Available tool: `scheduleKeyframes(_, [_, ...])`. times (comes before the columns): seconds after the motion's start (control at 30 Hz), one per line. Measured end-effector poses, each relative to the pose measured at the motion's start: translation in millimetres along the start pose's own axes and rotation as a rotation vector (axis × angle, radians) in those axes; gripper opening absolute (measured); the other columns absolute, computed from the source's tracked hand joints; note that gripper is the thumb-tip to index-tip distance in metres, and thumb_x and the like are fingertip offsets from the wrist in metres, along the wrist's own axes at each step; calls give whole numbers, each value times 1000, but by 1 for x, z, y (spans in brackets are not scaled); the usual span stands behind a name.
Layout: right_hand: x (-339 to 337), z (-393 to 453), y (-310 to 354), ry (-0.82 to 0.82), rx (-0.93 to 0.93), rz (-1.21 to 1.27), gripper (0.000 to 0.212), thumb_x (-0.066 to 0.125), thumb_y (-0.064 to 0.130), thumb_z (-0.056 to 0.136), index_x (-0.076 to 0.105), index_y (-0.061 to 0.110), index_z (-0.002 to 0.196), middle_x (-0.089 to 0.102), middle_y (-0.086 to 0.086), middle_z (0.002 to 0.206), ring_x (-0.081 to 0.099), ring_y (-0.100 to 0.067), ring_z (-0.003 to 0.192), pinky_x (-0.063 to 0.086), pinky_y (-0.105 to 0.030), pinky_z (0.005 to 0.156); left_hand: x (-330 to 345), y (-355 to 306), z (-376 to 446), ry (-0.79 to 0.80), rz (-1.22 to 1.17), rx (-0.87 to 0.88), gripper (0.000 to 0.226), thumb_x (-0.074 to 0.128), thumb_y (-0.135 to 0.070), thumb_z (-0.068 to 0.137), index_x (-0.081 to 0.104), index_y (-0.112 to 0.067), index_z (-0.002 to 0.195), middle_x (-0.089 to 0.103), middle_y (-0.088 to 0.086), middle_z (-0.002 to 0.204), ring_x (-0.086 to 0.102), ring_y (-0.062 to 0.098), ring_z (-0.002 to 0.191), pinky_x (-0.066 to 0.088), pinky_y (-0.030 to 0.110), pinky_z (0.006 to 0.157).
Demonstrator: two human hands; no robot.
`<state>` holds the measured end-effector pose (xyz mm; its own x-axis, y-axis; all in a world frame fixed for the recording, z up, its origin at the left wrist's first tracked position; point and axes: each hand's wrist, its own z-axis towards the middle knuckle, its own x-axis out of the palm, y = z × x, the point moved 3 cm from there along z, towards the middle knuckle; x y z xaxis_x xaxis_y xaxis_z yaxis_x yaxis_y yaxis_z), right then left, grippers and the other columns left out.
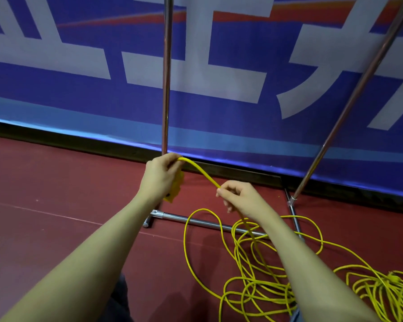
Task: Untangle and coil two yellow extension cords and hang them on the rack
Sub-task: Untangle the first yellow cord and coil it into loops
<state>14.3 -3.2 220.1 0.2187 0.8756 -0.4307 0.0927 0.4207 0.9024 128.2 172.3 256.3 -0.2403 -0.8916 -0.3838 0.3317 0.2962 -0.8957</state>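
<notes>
My left hand (162, 176) grips the yellow socket block (176, 190) of one extension cord, its cable arching out over my fingers. My right hand (236, 197) pinches that same yellow cord (201, 171) a short way along; from there it drops behind my wrist to the floor. A loose tangle of yellow cord (254, 282) lies on the red floor below my right arm. A second heap of yellow cord (382, 289) lies at the lower right. The metal rack stands right ahead: one upright (166, 77), a slanted pole (358, 89) and a base bar (203, 221).
A blue banner with large white characters (102, 66) covers the wall behind the rack, with a dark skirting strip (68, 140) under it. The rack's right foot bar (294, 219) lies across the floor among the cord loops. Dark clothing (120, 300) shows at the bottom edge.
</notes>
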Motion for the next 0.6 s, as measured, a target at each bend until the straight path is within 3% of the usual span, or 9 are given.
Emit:
scheduleKeyframes(0.07, [0,-2,5,-10,-9,-5,26,52,10,95,60,16,71,46,3,54,40,-1,44,35,-16,49,-3,4,3,3,73,13,15,59,-16,92,68,-9,83,63,5,61,51,3,47,40,13,46])
scheduleKeyframes(0.17, [-5,2,32,-119,-85,122,28,50,9,96,56,13,69,39,3,52,33,0,41,28,-13,43,-5,14,9,55,249,46,15,59,-22,92,68,-14,83,64,8,67,53,17,61,41,29,56])
scheduleKeyframes(0.27, [2,9,54,-117,-131,243,29,48,9,97,53,9,69,34,7,48,27,-2,38,23,-14,40,-1,9,9,86,227,120,12,60,-18,92,66,-13,83,64,10,70,55,28,67,43,34,62])
scheduleKeyframes(0.4, [9,15,56,-133,-126,259,26,51,11,96,57,7,70,36,9,46,28,-2,38,24,-13,39,10,-5,2,170,212,276,9,61,-21,91,67,-14,93,59,-5,66,54,20,66,45,33,65])
scheduleKeyframes(0.47, [6,16,49,-118,-110,248,25,51,13,96,59,8,74,39,2,49,32,-5,36,27,-15,39,12,-4,3,121,246,286,10,60,-25,92,65,-17,93,58,-5,65,54,22,64,47,37,63])
scheduleKeyframes(0.6, [-3,11,13,-45,-1,130,29,48,15,98,60,10,71,43,0,51,41,-6,40,37,-16,44,7,-1,14,-45,96,204,16,57,-24,94,67,-12,95,68,8,73,63,28,72,52,43,70])
